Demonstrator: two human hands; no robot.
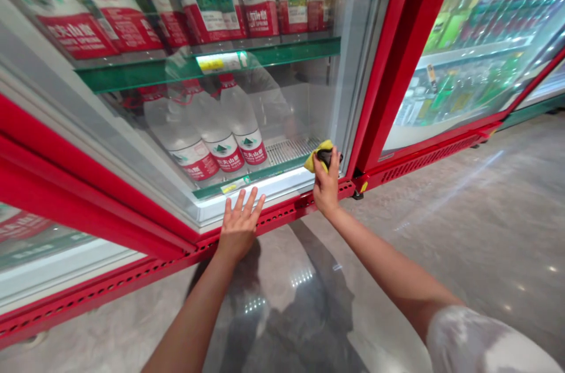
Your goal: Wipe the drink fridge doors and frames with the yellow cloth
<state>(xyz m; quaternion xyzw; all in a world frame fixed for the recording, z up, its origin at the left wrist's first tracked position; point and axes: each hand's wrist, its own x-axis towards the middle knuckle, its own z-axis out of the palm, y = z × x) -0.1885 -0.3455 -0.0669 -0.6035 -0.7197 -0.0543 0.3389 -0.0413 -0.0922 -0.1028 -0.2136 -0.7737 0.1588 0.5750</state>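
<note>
A red-framed glass cooler door (304, 96) stands in front of me. My left hand (239, 226) rests with spread fingers on the lower edge of the door, holding nothing. At the glass's lower right corner, my right hand (327, 185) grips a yellow cloth (314, 159) with a dark part (325, 156) by the fingers. The cloth appears to touch the glass. Behind the pane, large water bottles (227, 152) with red and white labels stand on the bottom shelf.
Several more bottles (260, 5) fill the upper shelf above a green shelf edge (154, 70). To the right is another cooler (463, 67) with drinks. A red perforated base (110, 282) runs along the bottom, above a shiny grey floor (485, 243).
</note>
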